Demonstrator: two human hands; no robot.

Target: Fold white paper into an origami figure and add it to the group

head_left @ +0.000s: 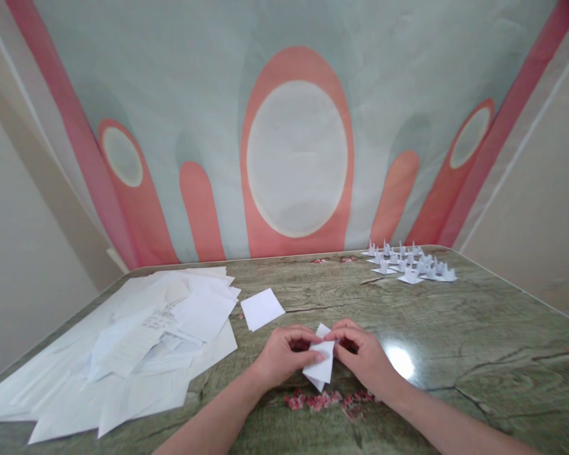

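Observation:
A small folded white paper point(320, 363) is held between both hands over the near middle of the table. My left hand point(284, 357) pinches its left side, thumb on the front face and fingers behind the upper edge. At the upper right edge, my right hand point(358, 351) grips the paper between thumb and fingertips. Loose flaps of the paper point up and down. Just beyond my left hand lies a white paper square point(262, 309), flat on the table.
A large spread pile of white sheets point(137, 341), some with writing, covers the table's left side. Several folded paper cranes point(410, 275) stand grouped at the far right. The wood-patterned table point(478, 341) meets a patterned backdrop point(296, 246) at its far edge.

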